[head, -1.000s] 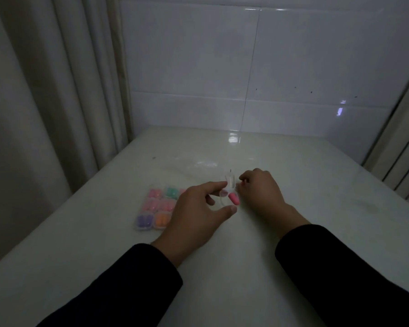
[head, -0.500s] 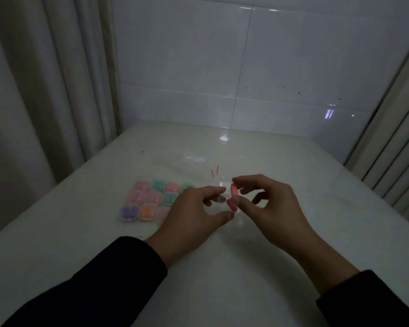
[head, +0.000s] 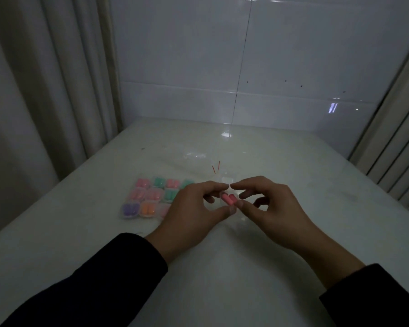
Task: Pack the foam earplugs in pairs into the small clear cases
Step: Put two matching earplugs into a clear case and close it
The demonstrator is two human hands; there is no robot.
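Observation:
Two pink foam earplugs (head: 228,199) lie side by side in a small clear case that both hands hold just above the white table. My left hand (head: 189,213) pinches the case between thumb and forefinger from the left. My right hand (head: 272,208) grips its right side with thumb and forefinger, the other fingers curled. The case itself is nearly invisible against the table. Left of my left hand stands a block of filled clear cases (head: 151,197) with pink, green, purple and orange pairs; my left hand hides its right edge.
A clear plastic bag with red marks (head: 216,167) lies just behind the hands. A tiled wall closes the far table edge (head: 222,123). Curtains hang at the left (head: 45,90) and a ribbed panel stands at the right (head: 399,149).
My right hand brought a second pink earplug to the case and it now lies beside the first. Both hands have closed in on the case. The camera shifted slightly.

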